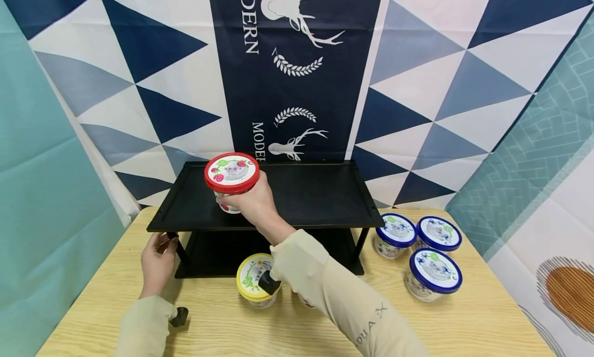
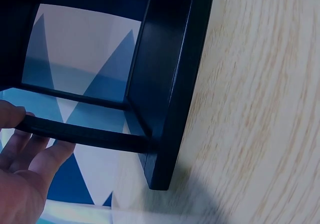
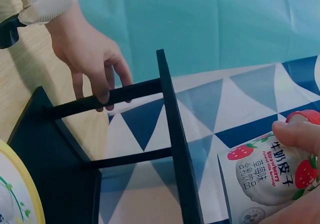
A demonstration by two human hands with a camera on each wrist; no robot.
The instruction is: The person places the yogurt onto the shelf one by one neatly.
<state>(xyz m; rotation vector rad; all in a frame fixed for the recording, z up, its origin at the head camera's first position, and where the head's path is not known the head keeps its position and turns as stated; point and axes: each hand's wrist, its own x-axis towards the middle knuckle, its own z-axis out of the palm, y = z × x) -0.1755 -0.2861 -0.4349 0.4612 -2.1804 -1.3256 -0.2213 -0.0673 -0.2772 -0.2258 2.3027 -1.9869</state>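
Observation:
My right hand [image 1: 255,202] grips a red-lidded strawberry milk tub [image 1: 232,172] by its side, upright over the left part of a black two-tier shelf [image 1: 311,194]. In the right wrist view, a gap shows between the strawberry tub [image 3: 262,179] and the upper board. My left hand [image 1: 159,261] holds the shelf's front left post; in the left wrist view its thumb and fingers are around that black post [image 2: 90,135]. A yellow-lidded tub [image 1: 250,278] stands before the lower board, partly covered by the right cuff's black piece.
Blue-lidded tubs [image 1: 435,272] stand in a group on the wooden table [image 1: 223,331], right of the shelf. Another tub [image 1: 303,301] is mostly hidden beneath the right sleeve. A patterned cloth [image 1: 181,73] hangs behind the shelf, with a teal one [image 1: 51,192] at left.

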